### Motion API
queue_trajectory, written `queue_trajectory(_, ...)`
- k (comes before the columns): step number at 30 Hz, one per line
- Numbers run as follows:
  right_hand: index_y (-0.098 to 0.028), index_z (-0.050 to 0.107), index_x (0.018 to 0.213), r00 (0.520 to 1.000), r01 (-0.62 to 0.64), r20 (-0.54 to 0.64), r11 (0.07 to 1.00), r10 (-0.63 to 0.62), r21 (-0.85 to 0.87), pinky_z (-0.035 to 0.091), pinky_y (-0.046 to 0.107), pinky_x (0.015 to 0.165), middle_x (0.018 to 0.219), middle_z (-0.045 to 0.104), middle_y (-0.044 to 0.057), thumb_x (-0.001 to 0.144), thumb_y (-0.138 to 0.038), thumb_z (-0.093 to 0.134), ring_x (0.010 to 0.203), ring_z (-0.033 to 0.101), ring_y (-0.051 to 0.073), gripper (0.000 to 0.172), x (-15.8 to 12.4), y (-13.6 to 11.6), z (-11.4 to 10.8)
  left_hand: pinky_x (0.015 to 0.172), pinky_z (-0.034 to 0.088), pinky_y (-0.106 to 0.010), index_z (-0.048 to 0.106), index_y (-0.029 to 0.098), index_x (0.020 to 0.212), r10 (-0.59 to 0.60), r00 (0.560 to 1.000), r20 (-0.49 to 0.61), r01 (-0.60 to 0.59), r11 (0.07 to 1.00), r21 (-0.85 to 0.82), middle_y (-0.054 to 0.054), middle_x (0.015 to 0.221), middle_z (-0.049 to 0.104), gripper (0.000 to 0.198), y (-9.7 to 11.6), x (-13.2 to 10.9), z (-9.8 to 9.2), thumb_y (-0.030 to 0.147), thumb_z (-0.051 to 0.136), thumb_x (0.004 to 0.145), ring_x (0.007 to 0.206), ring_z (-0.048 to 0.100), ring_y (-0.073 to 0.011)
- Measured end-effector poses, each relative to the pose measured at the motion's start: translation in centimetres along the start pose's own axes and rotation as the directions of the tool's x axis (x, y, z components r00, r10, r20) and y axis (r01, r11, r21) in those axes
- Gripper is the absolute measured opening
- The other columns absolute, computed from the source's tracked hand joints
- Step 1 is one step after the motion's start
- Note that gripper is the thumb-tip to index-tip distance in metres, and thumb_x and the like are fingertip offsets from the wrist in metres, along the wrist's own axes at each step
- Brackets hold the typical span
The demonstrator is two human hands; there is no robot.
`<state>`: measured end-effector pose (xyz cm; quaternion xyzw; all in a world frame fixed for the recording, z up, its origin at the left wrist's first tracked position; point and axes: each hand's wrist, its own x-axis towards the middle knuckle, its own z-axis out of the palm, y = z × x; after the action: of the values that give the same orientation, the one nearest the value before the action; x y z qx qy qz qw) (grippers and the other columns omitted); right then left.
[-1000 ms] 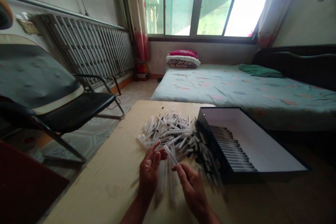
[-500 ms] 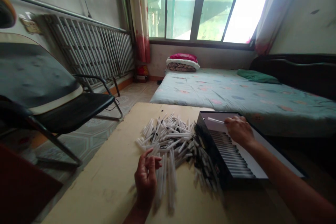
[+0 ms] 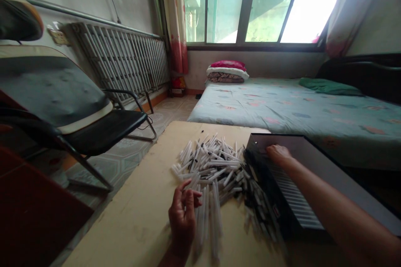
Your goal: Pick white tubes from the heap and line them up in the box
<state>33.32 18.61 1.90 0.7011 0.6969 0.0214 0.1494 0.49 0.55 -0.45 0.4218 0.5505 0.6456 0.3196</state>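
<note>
My right hand [image 3: 278, 153] reaches down into a dark open box [image 3: 277, 200] at the right. Its fingers are drawn together, and what they hold, if anything, is hidden behind the hand. Below the forearm, a row of clear pens [image 3: 300, 206] lies side by side in the box. My left hand [image 3: 183, 210] hovers half-curled over the table, thumb and fingers apart, with nothing visible in it. Beside it lie several long translucent pen tubes [image 3: 216, 217]. Just beyond is a heap of white pen parts [image 3: 216, 158], and dark pen pieces [image 3: 258, 204] lie against the box.
A cream tabletop [image 3: 134, 217] carries all this. Behind it stands a bed [image 3: 250, 104] with folded bedding [image 3: 227, 71]. On the left are a black chair [image 3: 103, 129], a reddish-brown piece of furniture [image 3: 40, 208] and a radiator [image 3: 125, 54].
My right hand has lowered into the box; the clear pen it held is now out of sight. My left hand keeps its pose. The whole view has shifted slightly.
</note>
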Motion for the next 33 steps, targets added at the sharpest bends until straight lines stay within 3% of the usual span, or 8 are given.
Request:
queue_trajectory(5, -0.016, 0.055, 0.112, 1.0, -0.019, -0.02, 0.996, 0.021, 0.083, 0.051, 0.038, 0.078, 0.11, 0.059, 0.006, 0.089, -0.031, 0.055, 0.092, 0.06, 0.018, 0.027, -0.9, 0.4, -0.3, 0.053, 0.052, -0.028, 0.055, 0.018, 0.105, 0.006, 1.0, 0.007, -0.006, 1.0, 0.0, 0.0, 0.066, 0.065, 0.031, 0.0, 0.0, 0.0, 0.04, 0.05, 0.084, 0.052, 0.059, -0.0144)
queue_trajectory(10, -0.016, 0.064, 0.096, 0.973, -0.025, -0.221, 0.984, 0.064, 0.179, 0.044, 0.029, 0.071, 0.097, 0.067, 0.012, 0.091, -0.02, 0.045, 0.089, 0.064, 0.022, 0.021, -3.2, 0.7, -4.0, 0.051, 0.051, -0.027, 0.056, 0.018, 0.103, 0.009, 1.0, 0.019, -0.009, 1.0, -0.011, 0.0, 0.065, 0.065, 0.03, -0.2, -0.1, -0.1, 0.04, 0.05, 0.083, 0.049, 0.059, -0.0136)
queue_trajectory(14, -0.019, 0.059, 0.105, 0.89, 0.043, -0.449, 0.964, 0.083, 0.263, 0.041, 0.027, 0.072, 0.102, 0.066, 0.01, 0.093, -0.027, 0.036, 0.089, 0.063, 0.02, 0.027, -8.6, -1.9, -7.1, 0.048, 0.049, -0.025, 0.057, 0.018, 0.1, 0.005, 0.998, 0.06, -0.004, 1.0, -0.027, 0.001, 0.063, 0.064, 0.027, -0.2, -0.3, 0.1, 0.039, 0.05, 0.084, 0.048, 0.057, -0.0126)
queue_trajectory(17, -0.02, 0.06, 0.091, 0.766, 0.341, -0.642, 0.826, 0.032, 0.448, 0.042, 0.025, 0.067, 0.085, 0.066, 0.004, 0.089, -0.028, 0.044, 0.075, 0.062, 0.017, 0.019, -13.9, -6.0, -6.9, 0.046, 0.047, -0.024, 0.057, 0.019, 0.099, 0.008, 0.994, 0.108, -0.005, 1.0, -0.028, 0.001, 0.061, 0.062, 0.026, -0.4, -0.4, 0.2, 0.039, 0.05, 0.084, 0.046, 0.056, -0.0119)
queue_trajectory(19, -0.02, 0.059, 0.085, 0.783, 0.433, -0.622, 0.736, -0.022, 0.52, 0.041, 0.025, 0.067, 0.082, 0.064, 0.003, 0.089, -0.027, 0.044, 0.073, 0.06, 0.017, 0.017, -16.4, -9.0, -5.4, 0.046, 0.047, -0.023, 0.057, 0.019, 0.098, 0.015, 0.992, 0.123, -0.013, 1.0, -0.015, 0.002, 0.061, 0.061, 0.025, -0.7, -0.3, 0.2, 0.038, 0.05, 0.084, 0.046, 0.055, -0.0118)
queue_trajectory(22, -0.02, 0.058, 0.081, 0.857, 0.42, -0.506, 0.697, -0.094, 0.581, 0.041, 0.025, 0.066, 0.079, 0.061, 0.002, 0.086, -0.018, 0.045, 0.072, 0.059, 0.016, 0.014, -17.6, -12.4, -2.1, 0.047, 0.048, -0.023, 0.057, 0.019, 0.099, 0.027, 0.988, 0.151, -0.03, 0.999, 0.017, 0.001, 0.061, 0.061, 0.025, -1.3, -0.2, 0.0, 0.038, 0.05, 0.084, 0.047, 0.056, -0.012)
queue_trajectory(26, -0.02, 0.058, 0.084, 0.887, 0.351, -0.454, 0.759, -0.082, 0.548, 0.041, 0.024, 0.069, 0.091, 0.059, 0.005, 0.078, -0.005, 0.045, 0.084, 0.057, 0.017, 0.021, -16.2, -14.9, 0.8, 0.047, 0.047, -0.023, 0.057, 0.019, 0.1, 0.033, 0.98, 0.197, -0.046, 0.997, 0.06, 0.001, 0.062, 0.061, 0.024, -1.9, -0.1, -0.2, 0.036, 0.05, 0.085, 0.047, 0.056, -0.0122)
queue_trajectory(33, -0.02, 0.057, 0.079, 0.889, 0.244, -0.455, 0.892, -0.049, 0.38, 0.037, 0.025, 0.065, 0.086, 0.058, 0.006, 0.078, 0.0, 0.041, 0.082, 0.055, 0.019, 0.026, -14.7, -16.1, 0.8, 0.046, 0.046, -0.022, 0.058, 0.019, 0.099, 0.017, 0.975, 0.22, -0.031, 0.998, 0.059, 0.001, 0.061, 0.061, 0.024, -2.1, -0.2, -0.1, 0.036, 0.051, 0.083, 0.048, 0.057, -0.0127)
